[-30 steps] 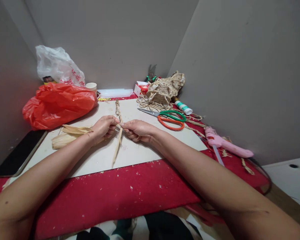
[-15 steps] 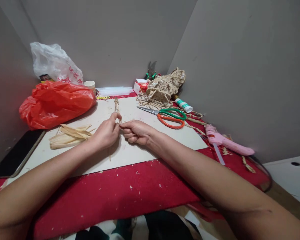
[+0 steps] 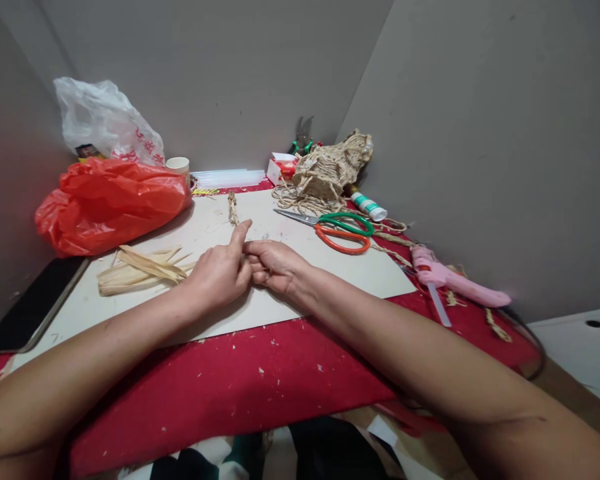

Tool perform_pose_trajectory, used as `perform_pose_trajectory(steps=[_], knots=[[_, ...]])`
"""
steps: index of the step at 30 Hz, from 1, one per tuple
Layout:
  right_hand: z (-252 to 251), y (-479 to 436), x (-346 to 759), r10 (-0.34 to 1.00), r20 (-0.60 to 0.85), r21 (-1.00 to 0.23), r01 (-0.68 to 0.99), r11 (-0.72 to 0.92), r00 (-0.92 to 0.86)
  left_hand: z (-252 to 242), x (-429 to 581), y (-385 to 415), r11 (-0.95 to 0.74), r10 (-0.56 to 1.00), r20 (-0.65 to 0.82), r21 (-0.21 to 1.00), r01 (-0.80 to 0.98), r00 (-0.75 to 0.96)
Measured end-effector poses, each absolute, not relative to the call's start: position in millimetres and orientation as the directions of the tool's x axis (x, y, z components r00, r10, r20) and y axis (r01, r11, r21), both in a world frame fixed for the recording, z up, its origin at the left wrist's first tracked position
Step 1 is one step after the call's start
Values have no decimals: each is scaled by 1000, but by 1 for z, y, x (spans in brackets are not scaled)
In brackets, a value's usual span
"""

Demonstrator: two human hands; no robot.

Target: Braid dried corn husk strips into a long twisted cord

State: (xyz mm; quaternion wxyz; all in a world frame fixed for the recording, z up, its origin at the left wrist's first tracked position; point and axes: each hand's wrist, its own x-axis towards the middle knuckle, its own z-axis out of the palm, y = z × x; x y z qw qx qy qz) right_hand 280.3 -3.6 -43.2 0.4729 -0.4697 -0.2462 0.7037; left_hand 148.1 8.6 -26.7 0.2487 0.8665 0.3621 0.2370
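Observation:
A thin braided husk cord (image 3: 233, 210) lies on the white board (image 3: 300, 310), its near end running in under my hands. My left hand (image 3: 224, 272) is closed round that end with its index finger stretched out forward. Against its fingertips, my right hand (image 3: 277, 268) is curled with palm partly up, pinching the same cord. The strands between the fingers are hidden. Just left of my left hand rests a small pile of dry pale husks (image 3: 137, 272).
Green-and-orange-handled scissors (image 3: 343, 230) lie right, before a woven husk bundle (image 3: 333, 167). A pink glue gun (image 3: 455, 280) sits on the red cloth (image 3: 250, 393). At left are a red plastic bag (image 3: 113, 207) and a phone (image 3: 35, 303). Grey walls stand behind.
My left hand has turned over toward the right, its index finger now extended and its other fingers against my right hand. The right hand has rolled slightly palm up. The view shifted slightly.

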Motion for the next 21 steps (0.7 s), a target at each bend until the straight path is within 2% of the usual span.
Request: perform_pose_trajectory(steps=[3, 6, 8, 10, 11, 13, 17, 21], knots=[[-43, 0, 288, 899, -410, -795, -423, -434, -153, -13, 145, 15, -633, 751, 280, 562, 532, 598], [-39, 0, 295, 886, -411, -792, -397, -463, -215, -7, 143, 31, -554, 822, 342, 664, 503, 455], [-36, -1, 297, 882, -399, -799, -377, -469, -252, -10, 144, 42, -398, 874, 208, 825, 402, 438], [-34, -2, 298, 876, -389, -811, -346, -472, -284, -18, 146, 47, -123, 845, -45, 953, 276, 532], [-34, -1, 299, 872, -388, -817, -327, -475, -297, -22, 148, 48, 15, 790, -152, 973, 229, 594], [-34, 0, 302, 862, -394, -830, -279, -483, -319, -27, 149, 48, 180, 690, -259, 966, 187, 676], [-36, 3, 313, 851, -370, -883, -144, -447, -374, -28, 148, 48, 161, 693, -279, 959, 235, 665], [-37, 4, 320, 892, -283, -958, 55, -282, -352, -25, 147, 48, 103, 736, -263, 954, 281, 624]])
